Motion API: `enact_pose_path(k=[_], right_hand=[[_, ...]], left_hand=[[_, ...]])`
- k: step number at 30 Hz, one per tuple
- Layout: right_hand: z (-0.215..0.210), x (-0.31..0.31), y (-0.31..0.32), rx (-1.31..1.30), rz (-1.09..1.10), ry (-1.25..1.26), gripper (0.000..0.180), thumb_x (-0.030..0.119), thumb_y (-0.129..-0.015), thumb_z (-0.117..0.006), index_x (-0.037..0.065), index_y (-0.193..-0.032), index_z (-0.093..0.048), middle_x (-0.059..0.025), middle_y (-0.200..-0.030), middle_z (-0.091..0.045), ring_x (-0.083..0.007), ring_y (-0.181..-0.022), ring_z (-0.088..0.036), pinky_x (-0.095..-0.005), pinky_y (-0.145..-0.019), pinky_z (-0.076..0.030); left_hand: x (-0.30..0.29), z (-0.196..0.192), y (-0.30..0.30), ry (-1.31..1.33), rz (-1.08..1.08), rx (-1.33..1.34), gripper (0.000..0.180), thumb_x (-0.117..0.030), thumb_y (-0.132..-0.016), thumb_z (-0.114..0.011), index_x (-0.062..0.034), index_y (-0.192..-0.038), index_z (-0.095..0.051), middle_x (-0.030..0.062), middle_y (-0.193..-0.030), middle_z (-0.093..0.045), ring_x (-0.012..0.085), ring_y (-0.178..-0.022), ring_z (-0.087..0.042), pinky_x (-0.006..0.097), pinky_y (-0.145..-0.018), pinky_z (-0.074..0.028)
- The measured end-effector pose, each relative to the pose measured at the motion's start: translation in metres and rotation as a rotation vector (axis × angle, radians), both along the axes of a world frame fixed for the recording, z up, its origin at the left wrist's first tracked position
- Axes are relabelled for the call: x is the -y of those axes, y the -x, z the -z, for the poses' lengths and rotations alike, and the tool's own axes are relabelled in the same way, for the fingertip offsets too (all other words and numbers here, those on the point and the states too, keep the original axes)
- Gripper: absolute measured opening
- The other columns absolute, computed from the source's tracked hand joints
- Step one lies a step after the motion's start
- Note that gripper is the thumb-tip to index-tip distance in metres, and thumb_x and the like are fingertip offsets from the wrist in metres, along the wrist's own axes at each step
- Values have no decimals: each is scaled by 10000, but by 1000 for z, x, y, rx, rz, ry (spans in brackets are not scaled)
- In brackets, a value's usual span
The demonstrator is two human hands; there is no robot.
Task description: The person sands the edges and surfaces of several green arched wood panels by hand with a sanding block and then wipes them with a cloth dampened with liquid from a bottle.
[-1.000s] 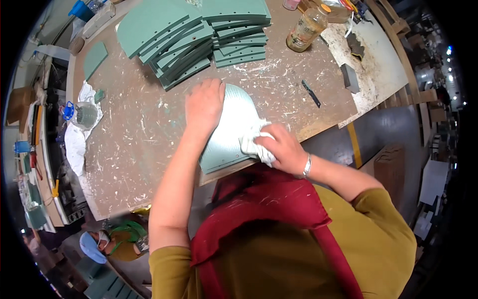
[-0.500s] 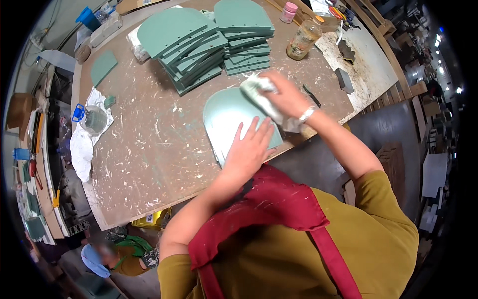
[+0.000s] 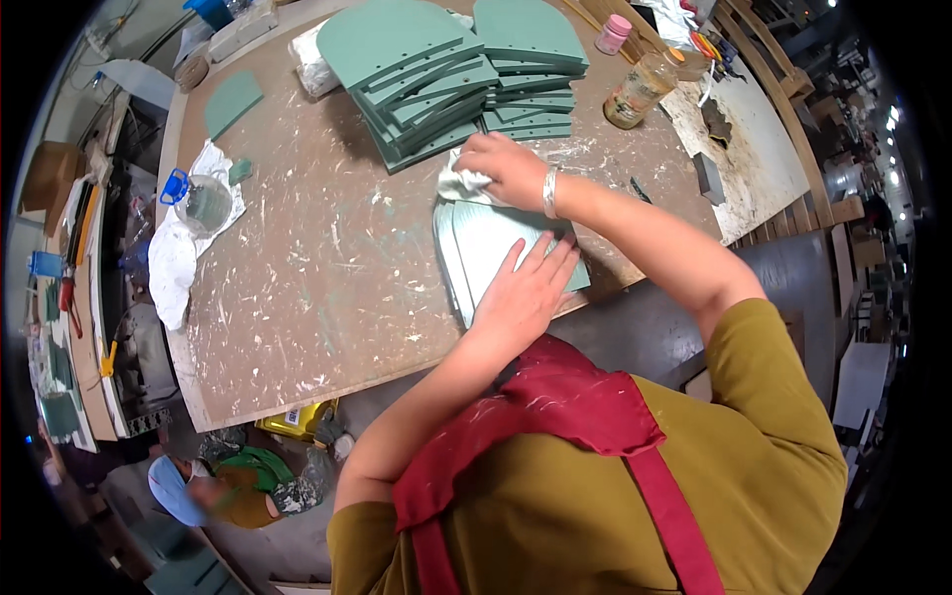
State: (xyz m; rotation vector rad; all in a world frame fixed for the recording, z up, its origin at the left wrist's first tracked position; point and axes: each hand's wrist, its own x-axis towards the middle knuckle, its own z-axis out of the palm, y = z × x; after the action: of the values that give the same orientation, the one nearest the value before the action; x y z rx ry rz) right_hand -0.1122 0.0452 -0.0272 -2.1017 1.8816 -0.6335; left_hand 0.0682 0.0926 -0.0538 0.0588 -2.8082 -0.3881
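A pale green arched panel lies flat near the front edge of a paint-spattered brown worktable. My left hand presses flat on its near end, fingers spread. My right hand is closed on a crumpled white cloth at the panel's far end. Just beyond the cloth are two stacks of darker green arched panels.
A glass jar of amber liquid and a small pink-lidded pot stand at the far right. White rags with a clear cup lie at the left. A single green panel lies far left. Another person crouches below the table.
My right hand with the cloth has moved from the panel's near right edge to its far end. My left hand has slid from the far end to the near end.
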Motion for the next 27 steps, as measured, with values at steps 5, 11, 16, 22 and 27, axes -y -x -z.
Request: enact_pose_path(k=[5,11,16,22,27], right_hand=[[1,-37,-33,110,-540,-69,505,-90,-690,-614,131,-1142,-658,-128,-1250,-565,-335,-1221,-498,-432,-1065,-392],[11,-6,-9,106,-288,129,379,-29,-706,-658,95,-1064,-642,-126,-1076,-574,-343,-1027,-538,-441,-901,-446],[11,-11,-15,204,-505,5,420,-87,-679,-626,93,-1058,-650,-122,-1126,-581,-346,-1095,-540,-460,-961,-445],[-10,-19,-37,221,-774,-146,385,-83,-691,-609,92,-1026,-679,-101,-1036,-598,-316,-1030,-580,-405,-918,-462],[-4,11,-11,186,-512,-7,341,-55,-708,-653,82,-1021,-666,-109,-1030,-601,-327,-1033,-581,-402,-895,-473]], left_hand=[[-6,5,0,-250,-47,234,506,-265,-932,-554,-70,-1393,-479,100,-1389,-509,275,-1327,-430,471,-1105,-307],[-14,0,-3,-39,-129,-13,516,-160,-892,-548,-78,-1397,-477,86,-1407,-504,270,-1326,-439,480,-1117,-302],[-24,4,-2,-32,-188,-50,554,-85,-808,-559,-94,-1361,-522,61,-1442,-485,270,-1324,-446,491,-1110,-322],[-43,34,-1,-490,-305,-232,440,-72,-801,-562,-87,-1238,-617,85,-1288,-600,265,-1252,-524,458,-1053,-392],[-43,16,-4,-63,-318,-261,409,-75,-787,-565,-88,-1186,-658,49,-1310,-619,272,-1209,-575,457,-1017,-439]])
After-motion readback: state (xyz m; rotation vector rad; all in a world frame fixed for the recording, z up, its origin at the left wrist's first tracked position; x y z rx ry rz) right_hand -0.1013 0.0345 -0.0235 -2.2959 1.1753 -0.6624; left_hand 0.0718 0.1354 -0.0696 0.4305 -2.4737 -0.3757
